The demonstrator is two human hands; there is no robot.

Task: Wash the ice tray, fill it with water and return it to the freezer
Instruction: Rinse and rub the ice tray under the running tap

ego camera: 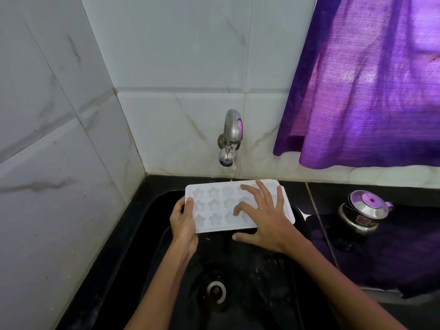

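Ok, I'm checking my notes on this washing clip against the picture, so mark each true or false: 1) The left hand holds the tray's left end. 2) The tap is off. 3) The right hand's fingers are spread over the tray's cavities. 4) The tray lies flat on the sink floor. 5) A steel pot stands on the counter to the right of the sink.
1) True: the left hand grips the left end of the ice tray.
2) False: water runs from the tap down towards the tray's far edge.
3) True: the right hand lies spread on the cavities.
4) False: it is held up over the sink.
5) True: the steel pot stands there.
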